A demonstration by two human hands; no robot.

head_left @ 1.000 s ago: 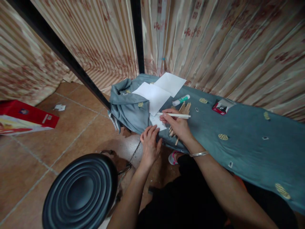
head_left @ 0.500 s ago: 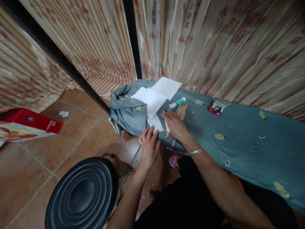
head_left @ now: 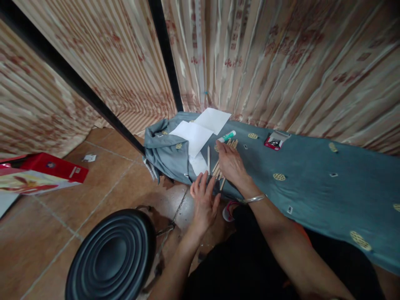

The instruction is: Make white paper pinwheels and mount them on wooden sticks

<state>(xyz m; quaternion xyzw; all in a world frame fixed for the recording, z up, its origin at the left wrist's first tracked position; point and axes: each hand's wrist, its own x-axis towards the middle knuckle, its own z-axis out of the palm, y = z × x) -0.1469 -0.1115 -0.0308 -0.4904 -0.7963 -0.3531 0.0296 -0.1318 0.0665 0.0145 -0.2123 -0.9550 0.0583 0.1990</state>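
Observation:
My left hand (head_left: 203, 204) is open, fingers spread, at the front edge of the teal cloth. Just beyond its fingertips lies a thin white rod (head_left: 208, 158), beside a small white paper piece (head_left: 198, 163). My right hand (head_left: 231, 166), with a silver bangle at the wrist, is bent over a pile of wooden sticks (head_left: 216, 167). Its index finger reaches the near end of a white and green glue stick (head_left: 229, 136); the other fingertips are hidden beneath the hand. Two larger white paper sheets (head_left: 215, 118) overlap behind.
Further right on the cloth-covered surface (head_left: 306, 179) sits a small opened red box (head_left: 275, 141). A round black stool (head_left: 111, 254) stands at the lower left. A red carton (head_left: 59, 168) lies on the tiled floor. Black poles (head_left: 167, 54) and striped curtains (head_left: 125, 50) border the back.
My right hand has let go of the thin white rod, which now lies on the cloth, and has shifted towards the sticks and glue stick. My left hand has moved slightly right.

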